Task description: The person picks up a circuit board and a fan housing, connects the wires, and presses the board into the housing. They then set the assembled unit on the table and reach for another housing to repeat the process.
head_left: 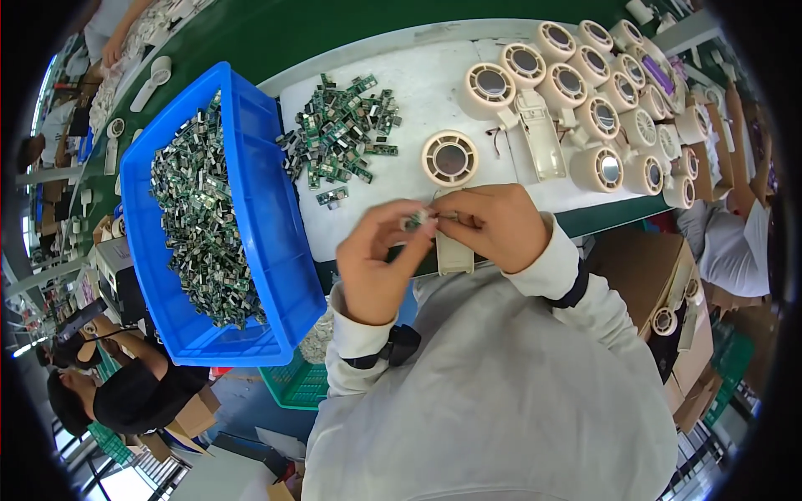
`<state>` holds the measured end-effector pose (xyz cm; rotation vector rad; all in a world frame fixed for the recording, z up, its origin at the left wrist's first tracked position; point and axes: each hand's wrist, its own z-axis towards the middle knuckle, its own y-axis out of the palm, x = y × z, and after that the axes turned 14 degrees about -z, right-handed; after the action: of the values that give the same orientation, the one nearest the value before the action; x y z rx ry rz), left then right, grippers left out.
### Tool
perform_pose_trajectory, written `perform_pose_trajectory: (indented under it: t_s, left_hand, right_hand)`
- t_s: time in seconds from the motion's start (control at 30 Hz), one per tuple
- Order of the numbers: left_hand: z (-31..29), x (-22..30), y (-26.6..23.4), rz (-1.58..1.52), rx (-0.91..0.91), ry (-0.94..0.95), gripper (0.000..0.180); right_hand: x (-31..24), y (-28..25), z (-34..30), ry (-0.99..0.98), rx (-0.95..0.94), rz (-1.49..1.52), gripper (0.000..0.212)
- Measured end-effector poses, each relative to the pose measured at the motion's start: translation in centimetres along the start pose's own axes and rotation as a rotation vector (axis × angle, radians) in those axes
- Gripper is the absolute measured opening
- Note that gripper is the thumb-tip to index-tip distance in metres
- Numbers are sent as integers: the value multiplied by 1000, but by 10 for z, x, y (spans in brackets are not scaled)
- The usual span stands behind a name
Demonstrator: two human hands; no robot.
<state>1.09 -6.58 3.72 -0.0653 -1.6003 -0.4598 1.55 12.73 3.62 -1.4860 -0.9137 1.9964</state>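
Observation:
My left hand (378, 260) is closed in a pinch on a small green circuit board (413, 220), blurred by motion. Close against it, my right hand (499, 224) has its fingers pressed together on what looks like a thin wire; the fingers cover most of it. Beneath both hands lies a cream handheld fan (428, 164), its round grilled head pointing away from me. The pale handle (455, 257) of that fan comes out below my fingers, near the table's front edge. Whether board and wire touch is hidden.
Loose circuit boards (338, 129) are heaped on the white work surface (409, 79). To the left stands a blue bin (255, 188) full of boards. Many cream fans (603, 117) crowd the right side, one with an open handle (541, 138). A cardboard box (635, 271) stands at right.

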Motion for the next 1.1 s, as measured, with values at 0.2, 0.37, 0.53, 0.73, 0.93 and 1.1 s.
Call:
perform_pose_trajectory:
  t_s: [0.2,0.37,0.53,0.73,0.93,1.1]
  left_hand:
    - [-1,-5,-4,-181,127,-188,30]
    - [6,-10,-11,-227,78,-245,27]
    - [5,-9,-6,-236,95,-212,26]
    - [-8,-12,10,123,229,-20,26]
    - [-10,-17,8,-88,250,-60,25]
    - [-8,-12,4,-92,250,-33,27]
  right_hand:
    - [-1,3,-5,75,9,94,23]
    - [-5,-2,1,56,-8,54,24]
    - [1,0,1,-40,-4,11,22]
    - [3,3,0,-129,37,-6,16]
    - [3,6,-3,-146,89,-50,13]
    - [-4,0,-4,-86,164,-52,14]
